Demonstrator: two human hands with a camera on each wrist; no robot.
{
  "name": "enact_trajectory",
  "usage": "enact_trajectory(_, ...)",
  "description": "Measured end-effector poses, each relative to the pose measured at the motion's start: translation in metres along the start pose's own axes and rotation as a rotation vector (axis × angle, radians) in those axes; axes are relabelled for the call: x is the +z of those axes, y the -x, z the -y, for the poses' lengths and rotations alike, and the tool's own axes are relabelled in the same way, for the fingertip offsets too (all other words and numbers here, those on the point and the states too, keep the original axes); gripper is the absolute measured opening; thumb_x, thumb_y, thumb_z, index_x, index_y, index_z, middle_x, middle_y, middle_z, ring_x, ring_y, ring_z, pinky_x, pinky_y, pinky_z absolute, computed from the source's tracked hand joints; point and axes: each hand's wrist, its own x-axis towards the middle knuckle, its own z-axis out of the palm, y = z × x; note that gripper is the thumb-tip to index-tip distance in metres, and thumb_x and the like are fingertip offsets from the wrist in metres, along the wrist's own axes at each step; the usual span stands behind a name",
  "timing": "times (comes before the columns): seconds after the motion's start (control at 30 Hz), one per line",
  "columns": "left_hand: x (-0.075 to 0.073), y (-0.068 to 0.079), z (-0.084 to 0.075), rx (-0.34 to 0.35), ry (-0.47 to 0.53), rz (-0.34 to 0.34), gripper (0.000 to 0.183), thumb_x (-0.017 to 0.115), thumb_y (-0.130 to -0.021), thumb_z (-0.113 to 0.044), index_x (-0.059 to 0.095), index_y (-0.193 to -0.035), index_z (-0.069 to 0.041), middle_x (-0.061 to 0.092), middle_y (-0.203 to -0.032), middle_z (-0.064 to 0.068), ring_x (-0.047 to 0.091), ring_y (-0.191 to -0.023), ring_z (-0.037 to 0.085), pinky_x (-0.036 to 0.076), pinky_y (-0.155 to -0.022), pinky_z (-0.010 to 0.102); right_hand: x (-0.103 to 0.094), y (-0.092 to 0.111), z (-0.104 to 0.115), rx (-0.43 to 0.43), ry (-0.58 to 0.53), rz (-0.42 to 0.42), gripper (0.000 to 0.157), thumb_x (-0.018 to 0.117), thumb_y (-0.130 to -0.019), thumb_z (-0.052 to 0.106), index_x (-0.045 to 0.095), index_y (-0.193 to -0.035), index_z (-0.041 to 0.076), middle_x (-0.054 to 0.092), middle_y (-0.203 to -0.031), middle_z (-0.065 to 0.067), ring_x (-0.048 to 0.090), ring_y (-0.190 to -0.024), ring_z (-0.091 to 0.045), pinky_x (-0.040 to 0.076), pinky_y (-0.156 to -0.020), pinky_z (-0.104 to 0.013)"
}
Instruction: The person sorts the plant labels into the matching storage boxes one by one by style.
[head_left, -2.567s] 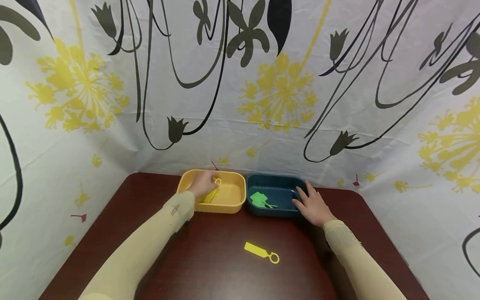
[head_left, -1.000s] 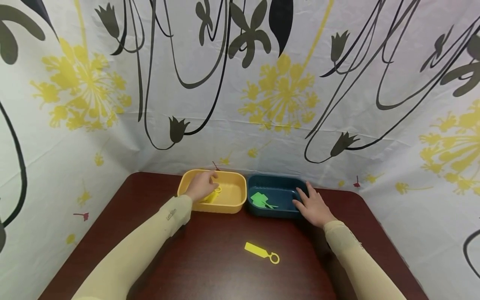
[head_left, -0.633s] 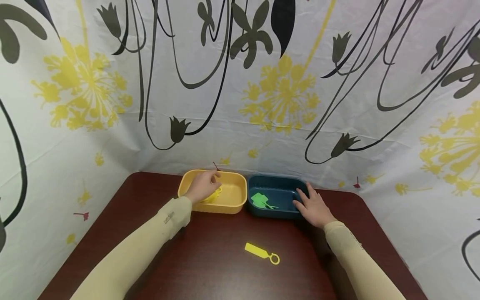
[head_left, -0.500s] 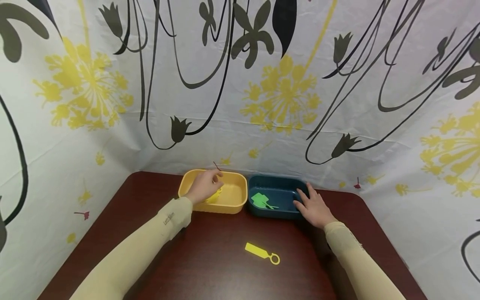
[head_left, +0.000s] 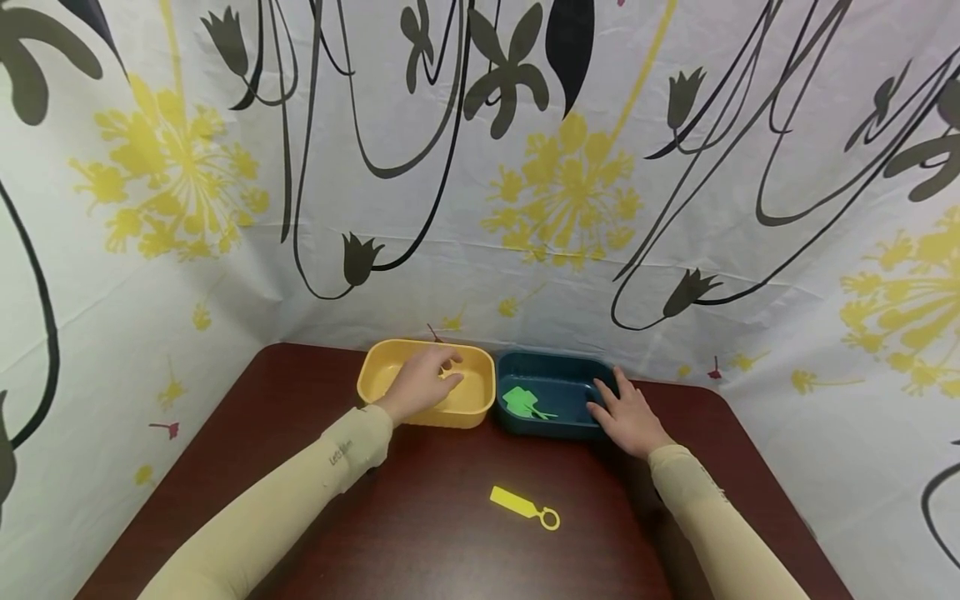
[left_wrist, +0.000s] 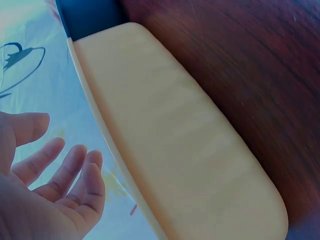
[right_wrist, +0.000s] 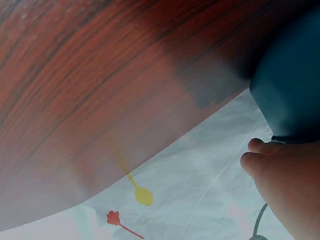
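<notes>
My left hand [head_left: 422, 382] hovers over the yellow bin [head_left: 477, 408], hiding much of its inside. In the left wrist view its thumb and loosely bent fingers stand apart around bare air. Right of that bin sits a dark blue bin [head_left: 562, 429], holding flat green pieces [head_left: 519, 402] with thin stems at its left end. My right hand [head_left: 630, 418] rests at the blue bin's right rim, fingers spread and nearly straight. A yellow tag with a ring end [head_left: 517, 502] lies on the table in front of the bins.
The dark red-brown wooden table [head_left: 450, 533] has rounded far corners. A white flower-printed cloth [head_left: 450, 283] hangs close behind both bins and along the table's sides.
Earlier my left hand was down at a ring-ended yellow tag in the yellow bin. Its fingers have since loosened, and it has shifted right. My right hand has stayed at the blue bin.
</notes>
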Motion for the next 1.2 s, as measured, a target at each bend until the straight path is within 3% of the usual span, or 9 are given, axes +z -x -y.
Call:
enact_trajectory(0.33,0.006,0.007,-0.015,0.075,-0.02,0.01,0.031,0.07,-0.097,-0.029,0.068,-0.123,-0.014,0.065,-0.122,0.009,0.061,-0.11,0.026,0.05,-0.091,0.04,0.001,0.001,0.002,0.002,-0.001,-0.008,0.07,0.043,-0.106,0.051,0.034,-0.156,0.004,0.004,-0.164,-0.028,0.011,-0.147,-0.051,0.01,-0.115,-0.066)
enact_trajectory(0.7,0.019,0.015,-0.035,0.213,-0.173,-0.014,0.028,0.071,-0.095,-0.026,0.07,-0.12,-0.014,0.063,-0.112,-0.001,0.055,-0.105,0.017,0.047,-0.096,0.037,0.0,0.001,0.0,0.001,-0.003,0.0,0.074,0.04,-0.105,0.056,0.034,-0.157,0.004,0.003,-0.164,-0.028,0.01,-0.147,-0.051,0.009,-0.114,-0.067)
enact_trajectory(0.93,0.026,0.022,-0.049,0.256,-0.196,0.023,0.028,0.071,-0.096,-0.031,0.069,-0.121,-0.018,0.063,-0.113,0.001,0.052,-0.103,0.015,0.048,-0.092,0.035,0.0,0.0,0.001,-0.003,-0.003,0.001,0.076,0.037,-0.104,0.059,0.034,-0.157,0.004,0.003,-0.164,-0.029,0.01,-0.147,-0.051,0.009,-0.114,-0.067)
enact_trajectory(1.2,0.037,0.032,-0.062,0.349,-0.195,0.058,0.03,0.07,-0.097,-0.033,0.069,-0.124,-0.02,0.061,-0.11,-0.006,0.053,-0.099,0.012,0.048,-0.087,0.031,0.0,0.0,0.002,-0.011,-0.018,-0.019,0.073,0.042,-0.105,0.054,0.036,-0.155,0.002,0.005,-0.163,-0.029,0.012,-0.147,-0.051,0.009,-0.114,-0.067)
